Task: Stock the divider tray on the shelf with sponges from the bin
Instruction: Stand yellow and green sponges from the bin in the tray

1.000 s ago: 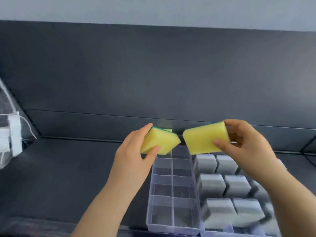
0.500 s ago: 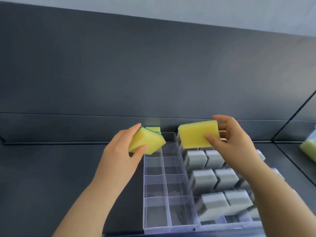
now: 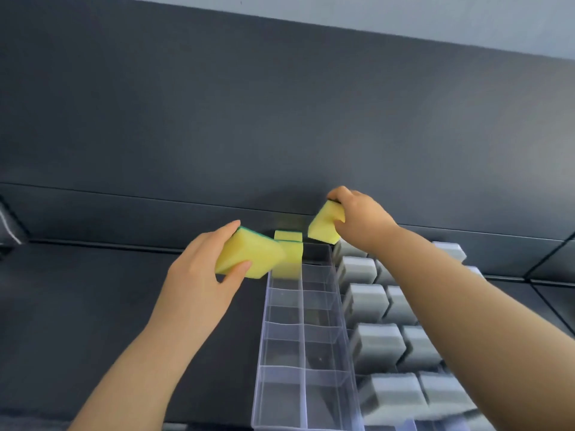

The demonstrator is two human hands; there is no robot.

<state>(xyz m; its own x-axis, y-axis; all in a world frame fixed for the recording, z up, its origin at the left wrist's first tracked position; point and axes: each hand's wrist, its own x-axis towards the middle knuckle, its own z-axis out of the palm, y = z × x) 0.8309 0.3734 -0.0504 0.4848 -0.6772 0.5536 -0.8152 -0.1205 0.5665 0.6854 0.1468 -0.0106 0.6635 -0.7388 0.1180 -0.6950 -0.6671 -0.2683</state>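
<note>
- Left hand (image 3: 199, 275) is gripping a yellow sponge with a green scouring layer (image 3: 249, 258), thumb underneath and fingers on the far side; the sponge is tilted, with its right corner overlapping the far left corner of the divider tray (image 3: 306, 343).
- Right hand (image 3: 362, 217) is closed around a second yellow sponge (image 3: 323, 228), holding it tilted just above the far right cell of the clear part of the tray, close to the dark back panel (image 3: 280, 119).
- A third yellow sponge (image 3: 288, 253) is standing upright in the far left cell of the tray; the sponge in the left hand is partly covering it.
- The divider tray is clear plastic and is resting on the dark shelf (image 3: 77, 306), running from the near edge toward the back panel; two columns of cells are showing, and the nearer cells are holding nothing.
- Grey sponges (image 3: 367, 301) are filling the cells immediately to the right of the clear columns, arranged in rows; the right forearm is crossing above several of them.
- Whether the grey sponges are sitting in the same tray or in an adjoining one cannot be determined.
- The near right grey blocks are blurred.
</note>
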